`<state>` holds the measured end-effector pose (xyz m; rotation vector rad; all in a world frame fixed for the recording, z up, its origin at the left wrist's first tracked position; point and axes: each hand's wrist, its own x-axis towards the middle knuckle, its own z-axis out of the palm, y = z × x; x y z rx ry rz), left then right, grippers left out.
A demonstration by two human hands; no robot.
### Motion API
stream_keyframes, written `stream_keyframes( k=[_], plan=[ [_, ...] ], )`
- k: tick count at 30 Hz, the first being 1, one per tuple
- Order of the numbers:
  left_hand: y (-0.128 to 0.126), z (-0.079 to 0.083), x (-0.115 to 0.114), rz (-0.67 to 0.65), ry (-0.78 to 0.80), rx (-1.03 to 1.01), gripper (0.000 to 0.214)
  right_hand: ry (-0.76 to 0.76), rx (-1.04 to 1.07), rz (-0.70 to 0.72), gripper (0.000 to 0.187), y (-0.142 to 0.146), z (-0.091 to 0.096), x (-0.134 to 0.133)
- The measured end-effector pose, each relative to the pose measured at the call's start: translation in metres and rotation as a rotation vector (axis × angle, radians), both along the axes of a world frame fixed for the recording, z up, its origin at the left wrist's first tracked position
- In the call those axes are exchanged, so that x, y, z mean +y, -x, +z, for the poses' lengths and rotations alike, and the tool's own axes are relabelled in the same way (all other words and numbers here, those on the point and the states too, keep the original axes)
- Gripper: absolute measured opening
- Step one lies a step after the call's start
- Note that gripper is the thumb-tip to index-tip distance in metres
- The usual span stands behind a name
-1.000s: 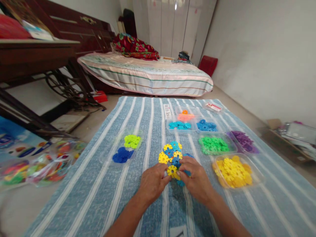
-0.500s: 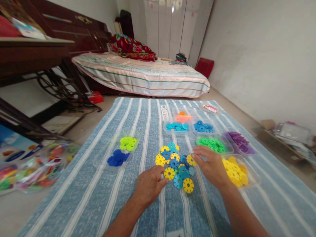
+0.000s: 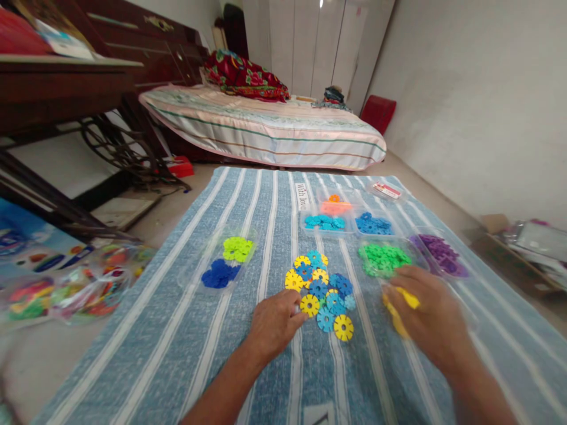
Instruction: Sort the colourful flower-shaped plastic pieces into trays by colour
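Note:
A flat cluster of joined yellow and blue snowflake discs (image 3: pixel 319 289) lies on the striped blue cloth (image 3: pixel 248 354). My left hand (image 3: pixel 274 321) rests curled at the cluster's near left edge, fingertips touching a yellow disc (image 3: pixel 309 305). My right hand (image 3: pixel 432 321) lies over the clear tray of yellow discs (image 3: pixel 401 304) to the right, motion-smeared, its fingers down among the discs. Whether it holds one is hidden.
Clear trays hold green discs (image 3: pixel 383 258), purple discs (image 3: pixel 438 252), blue discs (image 3: pixel 373 224), teal discs (image 3: pixel 325 222) and orange discs (image 3: pixel 334 206). A tray at left holds lime and dark blue discs (image 3: pixel 228 262). Toy bags (image 3: pixel 66 292) lie left, a bed (image 3: pixel 266 127) behind.
My right hand has left the cluster and moved right, onto the yellow disc tray. My left hand has stayed at the cluster's near edge.

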<state>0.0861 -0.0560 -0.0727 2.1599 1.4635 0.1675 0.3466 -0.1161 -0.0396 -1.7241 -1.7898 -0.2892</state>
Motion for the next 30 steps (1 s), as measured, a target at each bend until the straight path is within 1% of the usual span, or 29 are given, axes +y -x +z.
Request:
stream_keyframes(
  k=[1,3,5,7,10,12,14,17,20,23,25,27,28,30],
  plan=[
    [0.000,-0.001,0.000,0.004,-0.010,-0.006,0.008,-0.002,0.016,0.076,0.023,0.017,-0.006,0.002],
    [0.001,-0.005,-0.001,0.003,-0.036,-0.019,0.007,0.056,0.018,0.211,0.016,0.051,-0.018,0.008],
    [0.002,-0.008,-0.002,-0.010,-0.061,-0.041,0.007,0.130,0.010,0.279,0.015,0.079,-0.030,0.015],
    [0.002,-0.011,-0.002,-0.022,-0.074,-0.066,0.006,0.183,0.011,0.299,0.014,0.098,-0.039,0.021],
    [0.003,-0.011,-0.003,-0.033,-0.074,-0.071,0.006,0.205,0.052,0.328,0.014,0.108,-0.047,0.026],
    [0.003,-0.009,-0.003,-0.038,-0.069,-0.063,0.006,0.173,0.105,0.346,0.017,0.106,-0.048,0.027],
    [0.003,-0.008,-0.003,-0.048,-0.067,-0.058,0.005,0.121,0.150,0.342,0.018,0.096,-0.045,0.024],
    [0.004,-0.007,-0.003,-0.066,-0.078,-0.055,0.006,0.036,0.157,0.278,0.015,0.068,-0.031,0.016],
    [0.003,-0.009,-0.004,-0.070,-0.099,-0.045,0.009,-0.039,0.103,0.143,0.016,0.025,-0.013,0.005],
    [0.002,-0.013,-0.004,-0.054,-0.129,-0.040,0.011,-0.076,-0.019,-0.027,0.027,-0.019,0.001,-0.006],
    [0.001,-0.015,-0.004,-0.042,-0.154,-0.051,0.014,-0.072,-0.104,-0.147,0.035,-0.037,0.004,-0.011],
    [0.001,-0.018,-0.004,-0.035,-0.178,-0.067,0.015,-0.067,-0.134,-0.192,0.036,-0.037,0.002,-0.012],
    [0.001,-0.020,-0.003,-0.031,-0.189,-0.073,0.015,-0.072,-0.123,-0.171,0.034,-0.030,-0.001,-0.010],
    [0.002,-0.022,-0.003,-0.029,-0.209,-0.081,0.016,-0.077,-0.080,-0.066,0.028,-0.005,-0.009,-0.003]
  ],
)
